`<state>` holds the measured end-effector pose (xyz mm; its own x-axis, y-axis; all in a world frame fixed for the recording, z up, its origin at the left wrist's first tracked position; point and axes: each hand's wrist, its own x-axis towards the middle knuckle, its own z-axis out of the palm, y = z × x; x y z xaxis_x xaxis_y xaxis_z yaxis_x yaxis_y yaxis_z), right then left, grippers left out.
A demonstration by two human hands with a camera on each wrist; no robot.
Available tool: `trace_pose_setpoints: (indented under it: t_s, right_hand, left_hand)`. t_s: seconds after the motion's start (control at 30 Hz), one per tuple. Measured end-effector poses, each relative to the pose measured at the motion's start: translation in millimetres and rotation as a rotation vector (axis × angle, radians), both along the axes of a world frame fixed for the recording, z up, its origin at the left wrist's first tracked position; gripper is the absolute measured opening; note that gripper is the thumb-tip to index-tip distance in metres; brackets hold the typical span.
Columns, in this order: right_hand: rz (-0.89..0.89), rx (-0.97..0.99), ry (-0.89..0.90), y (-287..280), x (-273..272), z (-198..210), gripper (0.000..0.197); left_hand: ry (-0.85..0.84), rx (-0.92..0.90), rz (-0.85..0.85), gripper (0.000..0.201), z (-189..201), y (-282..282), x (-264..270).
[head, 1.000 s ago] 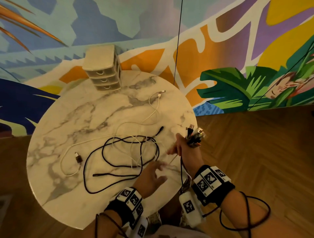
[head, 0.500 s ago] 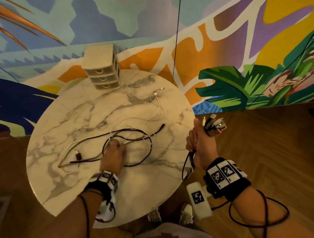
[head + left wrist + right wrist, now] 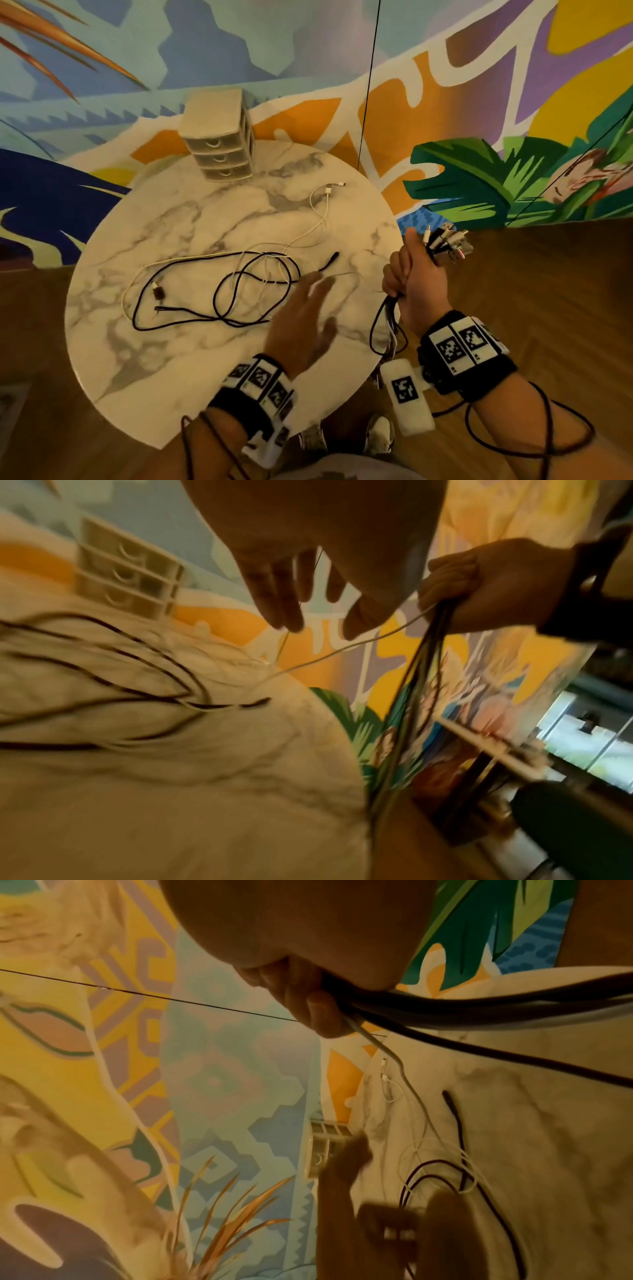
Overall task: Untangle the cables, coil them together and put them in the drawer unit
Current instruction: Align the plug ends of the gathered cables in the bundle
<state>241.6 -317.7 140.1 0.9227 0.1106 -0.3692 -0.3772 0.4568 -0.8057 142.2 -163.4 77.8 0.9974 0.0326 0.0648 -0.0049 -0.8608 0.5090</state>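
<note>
- R hand (image 3: 416, 274) – fist closed round a bundle of cable ends (image 3: 445, 241), thumb up; plugs stick out above the fist, cords hang below it past the table edge. It's off the table's right rim, raised.
- L hand (image 3: 301, 329) – fingers straight and spread, holding nothing, over the near-right part of the marble table (image 3: 144, 370). Motion-blurred in head view; can't tell if fingertips touch the cords.
- Left wrist view: a thin white cord (image 3: 342, 647) runs from the R fist down to the tabletop, passing just under the L fingers (image 3: 281, 599).
- Black cable (image 3: 219, 308) – loose loops across table centre, one plug end lying free toward the right.
- White cable (image 3: 323, 212) – crosses the black loops, trails toward the far side, connector end near the far-right rim.
- Both still tangled where they overlap mid-table.
- Drawer unit (image 3: 219, 137) – small, beige, 3 drawers, all closed, at the far edge of the table, well apart from the cables and hands.
- Painted mural wall (image 3: 479, 102) behind; wood floor (image 3: 548, 291) below.
</note>
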Motion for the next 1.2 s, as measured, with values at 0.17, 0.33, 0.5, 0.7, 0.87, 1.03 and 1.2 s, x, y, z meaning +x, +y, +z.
trace_pose_setpoints:
  t_s: [0.17,0.33,0.5,0.7,0.87,1.03,1.2]
  right_hand:
    - [0.063,0.025,-0.006,2,-3,13,0.059]
    - [-0.016,0.01,-0.087,-32,17,12,0.061]
    - [-0.25,-0.27,-0.224,-74,41,-4,0.051]
    - [-0.081,-0.654,-0.335,-46,27,-4,0.041]
    - [0.487,-0.711,-0.389,3,-6,7,0.046]
    - [0.529,-0.724,-0.223,29,-7,-15,0.033]
    - [0.444,-0.683,-0.122,32,-9,-26,0.031]
  left_hand:
    - [0.208,-0.22,-0.136,0.047,-10,-28,46]
    - [0.443,-0.197,0.077,0.014,-66,16,23]
    - [0.334,-0.275,0.515,0.019,-46,100,15]
    - [-0.128,-0.111,0.438,0.022,38,89,54]
    - [-0.103,0.225,0.167,0.018,54,39,51]
    - [-0.143,0.241,-0.003,0.014,43,6,34]
    - [-0.204,0.218,0.068,0.022,28,-6,28]
